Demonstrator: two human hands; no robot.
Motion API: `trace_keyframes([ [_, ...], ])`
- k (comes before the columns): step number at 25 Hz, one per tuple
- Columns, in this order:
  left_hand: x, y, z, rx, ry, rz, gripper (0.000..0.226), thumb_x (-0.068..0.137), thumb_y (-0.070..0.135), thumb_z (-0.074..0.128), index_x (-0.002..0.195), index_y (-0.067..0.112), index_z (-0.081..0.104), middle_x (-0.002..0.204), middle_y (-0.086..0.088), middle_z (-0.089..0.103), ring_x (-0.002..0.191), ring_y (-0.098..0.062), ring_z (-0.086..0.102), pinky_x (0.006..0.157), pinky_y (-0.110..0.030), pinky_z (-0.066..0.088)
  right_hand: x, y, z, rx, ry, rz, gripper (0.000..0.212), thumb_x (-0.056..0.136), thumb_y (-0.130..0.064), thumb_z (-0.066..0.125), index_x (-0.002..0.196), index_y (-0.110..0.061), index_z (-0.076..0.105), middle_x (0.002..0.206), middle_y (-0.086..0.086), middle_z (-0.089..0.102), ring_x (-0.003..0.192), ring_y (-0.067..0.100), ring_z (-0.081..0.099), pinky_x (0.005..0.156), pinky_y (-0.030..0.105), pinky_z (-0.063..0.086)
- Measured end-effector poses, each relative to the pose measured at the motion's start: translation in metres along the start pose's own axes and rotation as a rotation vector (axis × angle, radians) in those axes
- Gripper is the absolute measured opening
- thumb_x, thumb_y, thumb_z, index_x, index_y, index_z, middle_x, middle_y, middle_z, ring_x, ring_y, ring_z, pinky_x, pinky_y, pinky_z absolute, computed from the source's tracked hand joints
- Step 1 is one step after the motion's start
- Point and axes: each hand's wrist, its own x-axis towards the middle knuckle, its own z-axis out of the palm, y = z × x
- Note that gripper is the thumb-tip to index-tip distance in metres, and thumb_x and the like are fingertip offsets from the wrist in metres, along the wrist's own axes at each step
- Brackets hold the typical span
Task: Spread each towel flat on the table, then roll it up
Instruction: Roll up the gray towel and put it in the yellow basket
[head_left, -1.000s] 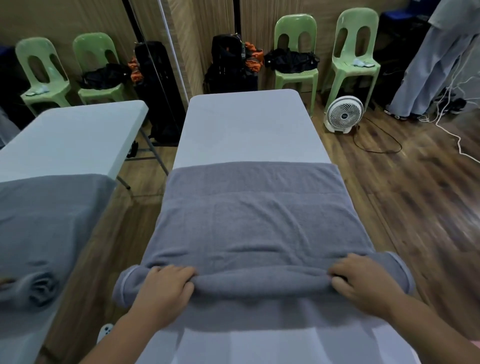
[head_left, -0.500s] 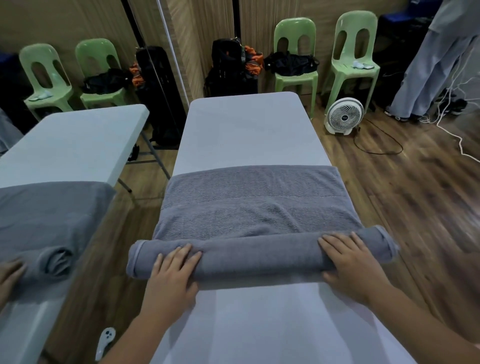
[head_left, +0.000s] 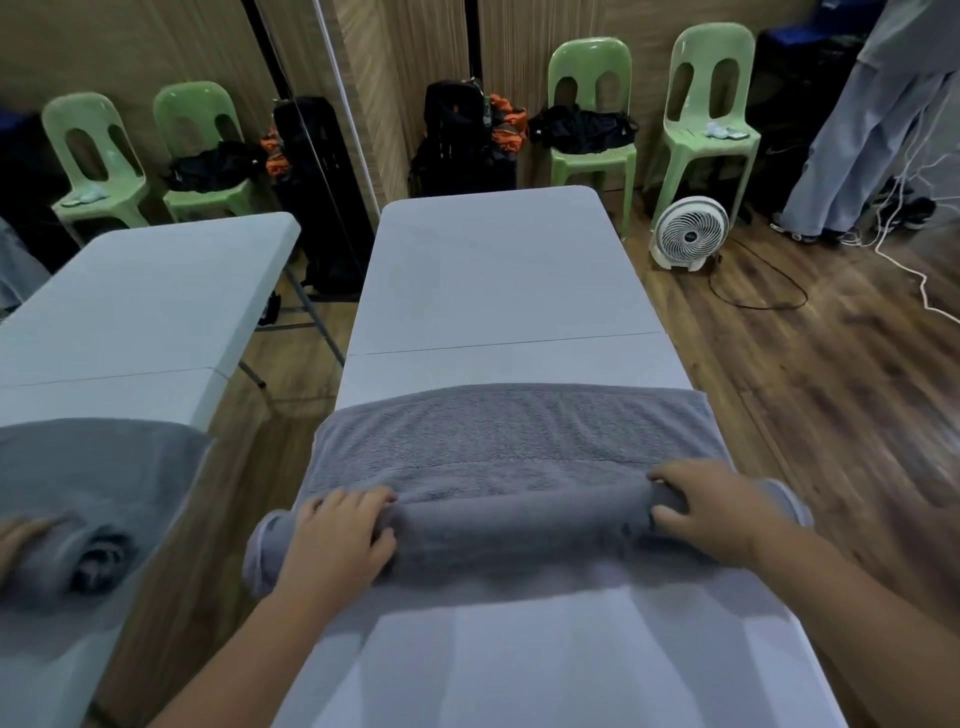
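Note:
A grey towel (head_left: 519, 436) lies across the white table (head_left: 493, 270), its near part wound into a thick roll (head_left: 519, 525) that spans the table's width. My left hand (head_left: 337, 535) curls over the roll's left end, fingers on top and thumb on the near side. My right hand (head_left: 711, 509) grips the roll near its right end in the same way. A short flat stretch of towel remains beyond the roll, with its far edge just short of the table's middle seam.
A mirror at the left reflects the table, towel and a hand (head_left: 21, 535). Green chairs (head_left: 592, 135) with bags, a black case (head_left: 462, 140), a white floor fan (head_left: 685, 234) with its cable, and a standing person (head_left: 862, 135) are beyond the table.
The roll has grown thicker and the flat stretch of towel shorter. Both hands went from flat palms on the roll half a second ago to curled fingers gripping it.

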Motion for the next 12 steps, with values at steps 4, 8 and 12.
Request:
trace_keyframes([
  [4,-0.009,0.005,0.011,0.017,0.010,0.099,0.032,0.086,0.052,0.054,0.110,0.034,0.064,0.116,0.010,0.061,0.110,-0.019,0.056,0.106,-0.055,0.036,-0.007,-0.002,0.021,-0.143,0.235,-0.251,0.027,0.082,-0.038,0.060,0.098,-0.019,0.069,0.098,-0.001,0.065,0.097,0.024,0.058,0.089,0.041,0.047],
  [8,-0.018,0.005,0.023,0.060,-0.122,0.053,0.057,0.071,0.040,0.074,0.125,0.032,0.058,0.127,0.008,0.062,0.116,-0.019,0.055,0.108,-0.052,0.037,-0.020,-0.001,0.048,-0.282,0.085,-0.148,0.057,0.066,-0.038,0.066,0.120,-0.022,0.065,0.118,-0.002,0.064,0.116,0.024,0.056,0.108,0.052,0.034],
  [12,-0.015,0.009,0.013,0.024,-0.019,0.026,0.033,0.079,0.036,0.047,0.106,0.033,0.065,0.104,0.011,0.068,0.096,-0.017,0.061,0.086,-0.040,0.045,-0.016,-0.007,0.041,-0.221,0.166,-0.166,0.025,0.068,-0.028,0.058,0.091,-0.028,0.067,0.087,-0.010,0.066,0.087,0.018,0.060,0.108,0.043,0.032],
])
